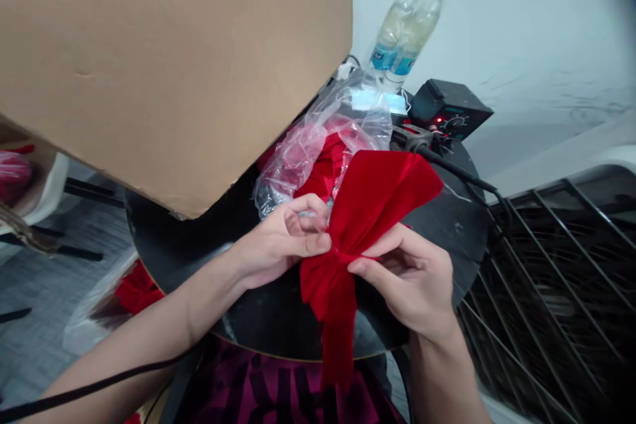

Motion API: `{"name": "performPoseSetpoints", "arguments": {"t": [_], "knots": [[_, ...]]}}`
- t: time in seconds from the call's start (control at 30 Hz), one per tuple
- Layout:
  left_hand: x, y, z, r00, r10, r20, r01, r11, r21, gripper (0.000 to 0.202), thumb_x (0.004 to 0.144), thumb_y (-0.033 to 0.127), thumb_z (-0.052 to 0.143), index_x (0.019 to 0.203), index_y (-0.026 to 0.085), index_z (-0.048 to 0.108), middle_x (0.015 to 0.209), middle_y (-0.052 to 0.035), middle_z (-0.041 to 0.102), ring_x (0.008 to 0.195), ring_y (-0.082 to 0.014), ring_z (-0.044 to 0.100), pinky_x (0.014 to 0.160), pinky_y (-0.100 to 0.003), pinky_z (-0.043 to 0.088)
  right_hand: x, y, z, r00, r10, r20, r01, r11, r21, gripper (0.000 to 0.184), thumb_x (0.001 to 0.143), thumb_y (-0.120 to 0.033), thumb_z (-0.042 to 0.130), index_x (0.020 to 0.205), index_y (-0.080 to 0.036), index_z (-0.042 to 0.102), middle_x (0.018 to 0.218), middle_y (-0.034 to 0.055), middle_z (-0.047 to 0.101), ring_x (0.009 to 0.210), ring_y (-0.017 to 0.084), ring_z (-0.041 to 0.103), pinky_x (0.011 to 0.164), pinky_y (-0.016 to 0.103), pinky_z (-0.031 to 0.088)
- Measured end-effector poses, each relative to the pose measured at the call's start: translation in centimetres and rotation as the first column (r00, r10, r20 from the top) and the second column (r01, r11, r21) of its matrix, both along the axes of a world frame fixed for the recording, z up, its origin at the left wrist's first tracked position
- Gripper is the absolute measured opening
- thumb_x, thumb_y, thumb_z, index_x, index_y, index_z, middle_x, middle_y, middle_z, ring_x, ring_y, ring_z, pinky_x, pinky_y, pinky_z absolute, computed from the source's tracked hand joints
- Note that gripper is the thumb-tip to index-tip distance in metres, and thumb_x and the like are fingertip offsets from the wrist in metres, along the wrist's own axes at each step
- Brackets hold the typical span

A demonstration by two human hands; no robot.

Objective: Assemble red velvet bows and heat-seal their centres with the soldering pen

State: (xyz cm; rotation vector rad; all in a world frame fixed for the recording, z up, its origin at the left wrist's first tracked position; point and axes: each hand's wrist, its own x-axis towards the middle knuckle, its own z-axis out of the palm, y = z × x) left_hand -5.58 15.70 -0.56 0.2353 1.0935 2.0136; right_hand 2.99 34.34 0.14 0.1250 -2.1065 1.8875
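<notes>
A red velvet bow [380, 195] is held up over the round black table [278, 338], gathered at its middle with a tail hanging past the table's front edge. My left hand [291, 238] pinches the bow's gathered centre from the left, thumb and fingers closed. On the other side my right hand [412, 275] has thumb and forefinger closed on a strip of the same red fabric at the knot. Behind the bow lies a clear plastic bag [298, 152] with red fabric pieces inside.
A large cardboard box [173, 59] covers the upper left. At the back stand two plastic bottles [407, 33], a blue-white packet [377, 101] and a black control box with a red light [450, 109]. A dark wire rack [556, 278] is at right; a bag of red pieces [134, 291] sits below left.
</notes>
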Motion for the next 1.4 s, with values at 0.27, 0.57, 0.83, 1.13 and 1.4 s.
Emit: {"name": "performPoseSetpoints", "arguments": {"t": [0.27,0.57,0.83,1.13,1.4], "knots": [[1.1,1.1,-0.2,0.766,0.462,-0.447,-0.512,0.859,0.010,0.032,0.076,0.019,0.090,0.094,0.021,0.063,0.085,0.0006,0.067,0.080,-0.0115,0.067,0.079,-0.019,0.054,-0.5,-0.2,0.2,0.990,-0.138,0.033,0.134,0.986,0.099,0.015,0.087,-0.027,0.083,0.080,-0.024,0.070,0.075,-0.0001,0.073,0.064,0.015,0.068,0.059,0.025,0.056],[1.9,2.2,0.7,0.587,0.575,-0.570,-0.662,0.746,0.071,0.031,0.087,0.014,0.078,0.099,0.023,0.051,0.086,0.0039,0.055,0.077,-0.0075,0.062,0.077,-0.019,0.056,-0.8,-2.1,-0.3,0.982,-0.180,0.057,0.181,0.983,-0.003,0.018,0.089,-0.031,0.081,0.081,-0.024,0.067,0.072,-0.0018,0.072,0.062,0.013,0.069,0.057,0.021,0.056],[2.4,2.6,0.5,0.489,0.583,-0.648,-0.722,0.688,0.074,0.034,0.090,0.013,0.074,0.105,0.025,0.047,0.089,0.0040,0.061,0.085,-0.0124,0.073,0.083,-0.026,0.061,0.0,-2.8,0.4,0.933,-0.359,0.000,0.353,0.918,0.179,0.008,0.091,-0.032,0.079,0.092,-0.025,0.074,0.086,0.0012,0.074,0.074,0.017,0.069,0.068,0.029,0.057],[3.0,2.5,0.8,0.448,0.575,-0.685,-0.735,0.673,0.084,0.033,0.094,0.015,0.072,0.104,0.027,0.043,0.091,0.0039,0.068,0.085,-0.0148,0.077,0.082,-0.030,0.063,0.4,-3.8,0.5,0.929,-0.366,0.052,0.364,0.930,0.044,0.005,0.091,-0.028,0.078,0.091,-0.025,0.075,0.080,-0.0001,0.074,0.065,0.014,0.068,0.061,0.025,0.057],[2.6,2.2,1.4,0.561,0.550,-0.618,-0.662,0.747,0.063,0.038,0.090,0.012,0.074,0.104,0.026,0.042,0.089,0.0030,0.071,0.087,-0.0138,0.077,0.085,-0.027,0.062,0.2,-4.1,0.4,0.925,-0.375,0.062,0.375,0.927,0.010,0.007,0.092,-0.029,0.078,0.089,-0.024,0.074,0.076,0.0004,0.073,0.062,0.014,0.068,0.056,0.023,0.058]]}}
